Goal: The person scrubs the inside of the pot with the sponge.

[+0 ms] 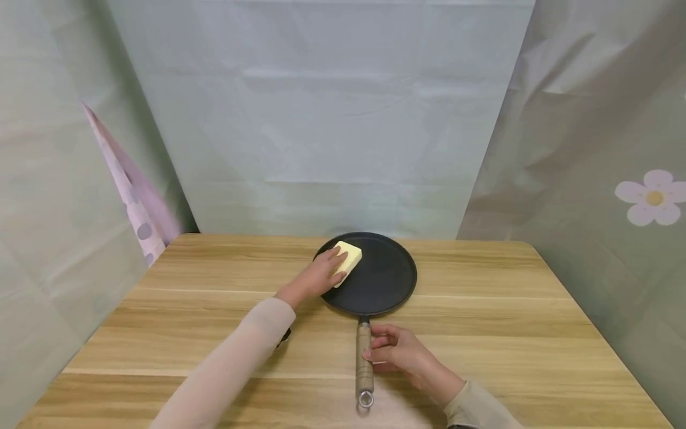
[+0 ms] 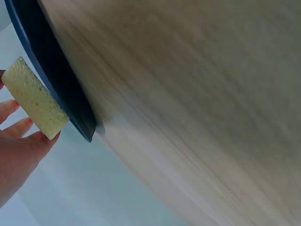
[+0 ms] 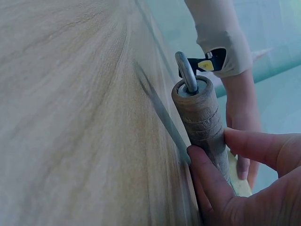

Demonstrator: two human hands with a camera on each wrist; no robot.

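Note:
A flat black frying pan (image 1: 383,275) lies on the wooden table, its wooden handle (image 1: 364,363) pointing toward me. On the left part of the pan is a pale yellow sponge (image 1: 352,255). My left hand (image 1: 320,275) grips this sponge from above, fingers spread over it; the left wrist view shows the sponge (image 2: 35,99) between thumb and fingers, close against the pan's dark rim (image 2: 51,66). With thumb and fingertips on either side, my right hand (image 1: 404,353) pinches the handle. A metal hanging ring (image 3: 186,70) tips the handle's end in the right wrist view.
The wooden table (image 1: 498,333) spreads out on both sides of the pan. Pale curtains (image 1: 343,119) hang behind and at both sides, the right one bearing a flower print (image 1: 655,198). A dark wrist strap (image 3: 214,61) sits at the left sleeve.

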